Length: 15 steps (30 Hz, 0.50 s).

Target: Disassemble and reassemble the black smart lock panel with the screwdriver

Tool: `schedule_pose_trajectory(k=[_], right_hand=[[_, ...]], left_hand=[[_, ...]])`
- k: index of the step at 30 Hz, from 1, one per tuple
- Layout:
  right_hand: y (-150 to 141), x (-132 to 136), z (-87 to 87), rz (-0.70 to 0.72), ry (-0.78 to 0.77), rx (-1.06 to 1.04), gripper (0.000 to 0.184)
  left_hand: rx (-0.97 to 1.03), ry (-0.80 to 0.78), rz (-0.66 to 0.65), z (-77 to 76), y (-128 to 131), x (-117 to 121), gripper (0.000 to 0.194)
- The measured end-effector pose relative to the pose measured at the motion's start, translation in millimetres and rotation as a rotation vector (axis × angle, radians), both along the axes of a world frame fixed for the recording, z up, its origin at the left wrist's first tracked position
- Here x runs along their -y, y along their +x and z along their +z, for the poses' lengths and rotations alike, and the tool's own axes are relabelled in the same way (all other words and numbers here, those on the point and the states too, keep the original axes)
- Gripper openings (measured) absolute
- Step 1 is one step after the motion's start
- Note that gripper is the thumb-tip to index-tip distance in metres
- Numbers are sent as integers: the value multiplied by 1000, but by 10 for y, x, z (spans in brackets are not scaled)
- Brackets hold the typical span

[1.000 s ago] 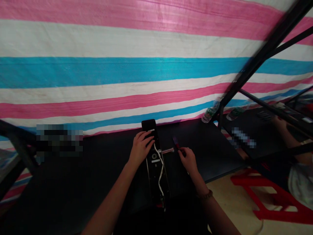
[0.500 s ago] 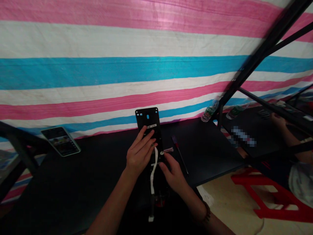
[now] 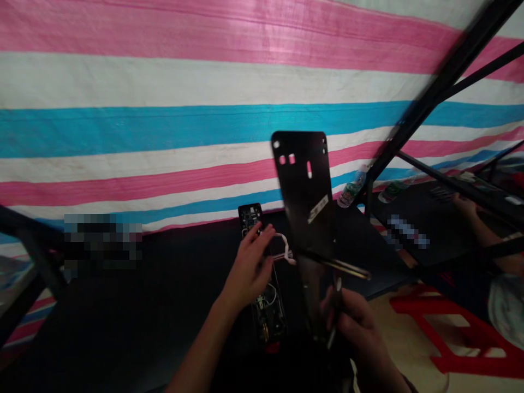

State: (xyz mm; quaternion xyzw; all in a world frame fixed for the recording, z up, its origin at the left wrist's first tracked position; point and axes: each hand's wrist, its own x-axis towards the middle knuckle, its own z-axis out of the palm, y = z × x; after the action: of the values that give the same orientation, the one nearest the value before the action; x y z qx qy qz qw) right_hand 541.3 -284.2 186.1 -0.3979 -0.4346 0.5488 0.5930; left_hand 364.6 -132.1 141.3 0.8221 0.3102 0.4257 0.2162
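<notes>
A long black back plate [image 3: 307,202] with slots, round holes and a white label stands tilted up on the right. My right hand [image 3: 360,322] is closed around its lower part. A thin, brassy rod-like piece [image 3: 347,267] crosses the plate; its kind is unclear. To the left, an opened black electronic housing [image 3: 268,322] lies on the table, with circuit boards and thin wires inside. My left hand [image 3: 249,267] rests over the middle of the housing, fingers stretched, hiding part of it. A white cable [image 3: 284,243] loops out to the right of those fingertips.
The black table [image 3: 164,305] ends at a striped tarp [image 3: 184,131]. A plastic bottle [image 3: 351,191] stands at its back right, by a black metal post [image 3: 369,191]. Further right are another person's arm [image 3: 483,224] and a red stool [image 3: 454,333].
The plate has come off the housing, lifted up and to the right in my right hand, baring the boards. My left hand has moved slightly right and now lies over the open housing.
</notes>
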Motion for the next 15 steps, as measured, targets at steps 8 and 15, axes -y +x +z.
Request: schedule_pose_trajectory(k=[8, 15], right_hand=[[654, -372, -122, -456, -72, 33, 26], [1292, -973, -1226, -490, -193, 722, 55]], left_hand=[[-295, 31, -58, -553, -47, 137, 49], [-83, 10, 258, -717, -380, 118, 25]])
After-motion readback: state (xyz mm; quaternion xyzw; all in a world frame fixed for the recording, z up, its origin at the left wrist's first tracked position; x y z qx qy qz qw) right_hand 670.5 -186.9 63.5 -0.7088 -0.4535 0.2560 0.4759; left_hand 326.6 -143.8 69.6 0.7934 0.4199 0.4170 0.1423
